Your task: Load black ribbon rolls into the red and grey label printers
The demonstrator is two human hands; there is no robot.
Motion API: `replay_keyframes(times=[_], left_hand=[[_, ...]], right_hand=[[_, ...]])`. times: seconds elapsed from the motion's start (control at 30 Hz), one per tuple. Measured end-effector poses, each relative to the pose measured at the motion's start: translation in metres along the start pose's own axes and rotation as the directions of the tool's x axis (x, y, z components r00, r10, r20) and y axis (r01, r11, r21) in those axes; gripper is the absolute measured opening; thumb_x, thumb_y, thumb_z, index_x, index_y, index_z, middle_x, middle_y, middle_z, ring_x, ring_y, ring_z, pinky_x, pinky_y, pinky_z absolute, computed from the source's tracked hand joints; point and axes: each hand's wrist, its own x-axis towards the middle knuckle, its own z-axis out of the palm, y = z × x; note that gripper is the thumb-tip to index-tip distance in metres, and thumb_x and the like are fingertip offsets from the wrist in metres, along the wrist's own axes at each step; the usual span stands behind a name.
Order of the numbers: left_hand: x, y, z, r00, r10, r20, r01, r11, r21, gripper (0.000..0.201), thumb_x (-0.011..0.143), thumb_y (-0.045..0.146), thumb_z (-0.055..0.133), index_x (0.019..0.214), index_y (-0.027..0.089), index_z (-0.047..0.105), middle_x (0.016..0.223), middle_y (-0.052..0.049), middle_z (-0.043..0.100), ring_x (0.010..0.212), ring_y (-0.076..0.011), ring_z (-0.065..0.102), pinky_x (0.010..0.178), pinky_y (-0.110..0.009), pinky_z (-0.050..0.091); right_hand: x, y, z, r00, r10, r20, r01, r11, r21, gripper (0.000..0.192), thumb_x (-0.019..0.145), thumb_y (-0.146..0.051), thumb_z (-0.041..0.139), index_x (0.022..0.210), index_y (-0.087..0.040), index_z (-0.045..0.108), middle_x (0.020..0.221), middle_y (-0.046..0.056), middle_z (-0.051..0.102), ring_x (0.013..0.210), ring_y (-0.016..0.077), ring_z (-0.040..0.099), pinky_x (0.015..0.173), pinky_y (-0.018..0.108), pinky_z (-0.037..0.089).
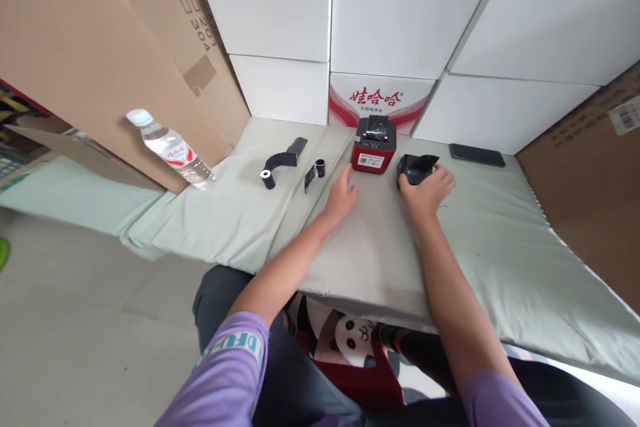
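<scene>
A red and black receipt printer (370,155) stands against the boxes, black paper coming out of its top. My left hand (343,195) is beside its front left corner, fingers apart and stretched forward, holding nothing; whether a fingertip touches the printer I cannot tell. Right of it, my right hand (427,190) is around a small dark device (411,173), thumb on its left side and fingers on its right. A black strip (424,161) sticks up from the device. Left of my left hand lie a small black roll (320,167) and a larger black paper roll (269,179), partly unrolled.
A water bottle (173,152) leans at the left by a large cardboard box (125,60). White boxes (390,13) are stacked behind the cloth-covered surface (360,233). A black phone (477,155) lies at the back right, near another cardboard box (595,173).
</scene>
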Motion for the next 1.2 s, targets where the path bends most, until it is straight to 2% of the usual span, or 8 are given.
replay_keyframes(times=[0.13, 0.23, 0.33, 0.5, 0.6, 0.73, 0.93, 1.2], left_hand=[[-0.003, 0.01, 0.001, 1.0, 0.014, 0.027, -0.015, 0.998, 0.06, 0.079, 0.094, 0.003, 0.053, 0.172, 0.012, 0.046, 0.173, -0.018, 0.057, 0.165, -0.0276, 0.053, 0.144, -0.048, 0.039], [-0.004, 0.016, 0.002, 0.997, 0.005, 0.073, -0.013, 0.993, 0.118, 0.074, 0.095, 0.003, 0.051, 0.169, 0.01, 0.049, 0.171, -0.019, 0.059, 0.164, -0.0268, 0.056, 0.142, -0.047, 0.042], [-0.005, 0.022, 0.0, 0.993, -0.007, 0.115, -0.013, 0.986, 0.165, 0.068, 0.097, 0.004, 0.053, 0.165, 0.009, 0.054, 0.167, -0.019, 0.064, 0.159, -0.0267, 0.061, 0.139, -0.049, 0.046], [-0.008, 0.036, -0.007, 0.996, 0.037, 0.084, -0.06, 0.953, 0.298, 0.057, 0.097, 0.003, 0.056, 0.151, 0.014, 0.071, 0.15, -0.012, 0.078, 0.146, -0.0287, 0.072, 0.138, -0.055, 0.046], [-0.029, 0.046, -0.016, 0.994, 0.039, 0.103, -0.069, 0.948, 0.311, 0.055, 0.1, 0.005, 0.051, 0.148, 0.017, 0.075, 0.146, -0.009, 0.08, 0.141, -0.0262, 0.075, 0.133, -0.048, 0.053], [-0.071, 0.05, -0.029, 0.98, -0.061, 0.188, -0.031, 0.891, 0.452, 0.058, 0.103, 0.012, 0.054, 0.16, 0.017, 0.066, 0.149, -0.012, 0.077, 0.133, -0.0294, 0.08, 0.125, -0.047, 0.06], [-0.083, 0.043, -0.039, 0.965, -0.068, 0.252, -0.071, 0.86, 0.505, 0.063, 0.102, 0.003, 0.05, 0.164, 0.012, 0.061, 0.156, -0.012, 0.073, 0.141, -0.0271, 0.075, 0.134, -0.045, 0.052], [-0.08, 0.042, -0.039, 0.969, -0.055, 0.239, -0.075, 0.862, 0.502, 0.053, 0.104, 0.008, 0.055, 0.156, 0.013, 0.069, 0.152, -0.013, 0.074, 0.139, -0.0268, 0.077, 0.136, -0.048, 0.049]], right_hand=[[0.0, 0.005, 0.018, 0.981, 0.133, 0.144, -0.124, 0.99, -0.072, 0.113, 0.069, -0.044, 0.086, 0.165, -0.009, 0.035, 0.164, 0.034, 0.045, 0.147, 0.0521, 0.047, 0.126, 0.072, 0.038], [0.007, 0.012, 0.023, 0.984, 0.126, 0.129, -0.128, 0.992, 0.006, 0.12, 0.066, -0.039, 0.085, 0.168, -0.007, 0.032, 0.156, 0.033, 0.052, 0.144, 0.0513, 0.051, 0.127, 0.07, 0.038], [0.004, 0.016, 0.01, 0.988, 0.14, 0.073, -0.147, 0.983, 0.111, 0.123, 0.061, -0.041, 0.087, 0.168, -0.009, 0.035, 0.15, 0.03, 0.056, 0.14, 0.0506, 0.055, 0.125, 0.071, 0.041], [-0.048, -0.009, -0.027, 1.0, 0.007, 0.008, -0.008, 0.984, 0.178, 0.127, 0.063, -0.052, 0.09, 0.171, -0.016, 0.033, 0.152, 0.028, 0.053, 0.144, 0.0513, 0.052, 0.122, 0.072, 0.046], [-0.097, -0.031, -0.038, 0.992, -0.069, 0.104, 0.042, 0.971, 0.236, 0.129, 0.064, -0.054, 0.089, 0.172, -0.011, 0.033, 0.144, 0.029, 0.057, 0.14, 0.0527, 0.053, 0.118, 0.073, 0.049], [-0.143, -0.045, -0.037, 0.971, -0.07, 0.23, 0.013, 0.971, 0.241, 0.125, 0.068, -0.055, 0.086, 0.171, -0.008, 0.034, 0.133, 0.027, 0.06, 0.132, 0.0516, 0.058, 0.116, 0.074, 0.05], [-0.16, -0.042, -0.027, 0.973, -0.12, 0.2, 0.087, 0.983, 0.163, 0.121, 0.072, -0.052, 0.086, 0.172, -0.011, 0.031, 0.134, 0.028, 0.058, 0.126, 0.0512, 0.059, 0.113, 0.078, 0.049], [-0.166, -0.005, -0.04, 0.921, -0.246, 0.302, 0.152, 0.941, 0.303, 0.124, 0.082, -0.06, 0.081, 0.178, -0.012, 0.019, 0.162, 0.033, 0.054, 0.151, 0.0511, 0.055, 0.123, 0.077, 0.046]])
